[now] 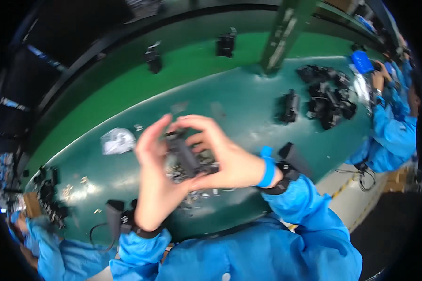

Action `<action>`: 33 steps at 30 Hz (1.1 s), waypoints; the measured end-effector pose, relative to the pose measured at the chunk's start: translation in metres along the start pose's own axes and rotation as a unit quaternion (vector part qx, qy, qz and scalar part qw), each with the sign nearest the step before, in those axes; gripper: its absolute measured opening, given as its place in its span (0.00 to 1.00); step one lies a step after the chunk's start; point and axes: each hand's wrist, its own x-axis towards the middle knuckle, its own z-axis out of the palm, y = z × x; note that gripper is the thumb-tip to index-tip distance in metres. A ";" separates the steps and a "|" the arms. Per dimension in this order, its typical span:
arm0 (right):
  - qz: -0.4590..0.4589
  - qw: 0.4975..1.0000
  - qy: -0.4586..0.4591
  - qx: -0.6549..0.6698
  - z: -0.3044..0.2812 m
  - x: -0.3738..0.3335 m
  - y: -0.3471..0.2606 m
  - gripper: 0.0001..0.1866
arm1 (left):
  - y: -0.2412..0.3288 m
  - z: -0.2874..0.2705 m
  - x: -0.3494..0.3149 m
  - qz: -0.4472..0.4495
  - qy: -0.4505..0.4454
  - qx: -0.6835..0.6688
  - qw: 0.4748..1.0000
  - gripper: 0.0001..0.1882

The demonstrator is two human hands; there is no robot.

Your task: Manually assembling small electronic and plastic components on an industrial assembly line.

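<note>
Over the table's near middle, a black box-shaped part (186,157) stands tilted between my two hands. My left hand (151,171) is curled along its left side, thumb and fingers blurred by motion. From the right, my right hand (232,161) arches round the same part, its fingers bent over the top and its thumb low near the bottom end. Small loose metal pieces (192,200) lie on the green table (248,103) beneath and show partly through the gap between my hands. A blue band (268,166) circles my right wrist.
A heap of black parts (330,100) and a separate black part (290,107) sit at right. A clear plastic bag (118,141) lies left. Beyond the table rises a green post (286,37). Co-workers in blue sleeves (391,126) work at both ends.
</note>
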 end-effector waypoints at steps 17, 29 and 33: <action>-0.116 0.711 0.277 -0.636 -0.034 0.071 0.024 0.28 | 0.130 0.121 0.035 0.303 -0.313 0.410 0.802 0.18; -0.137 0.578 0.270 -0.758 -0.078 0.011 0.020 0.24 | 0.176 0.200 0.018 0.319 -0.562 0.233 0.727 0.26; -0.111 0.619 0.237 -0.740 -0.089 0.009 0.016 0.16 | 0.194 0.209 -0.007 0.261 -0.637 0.079 0.721 0.31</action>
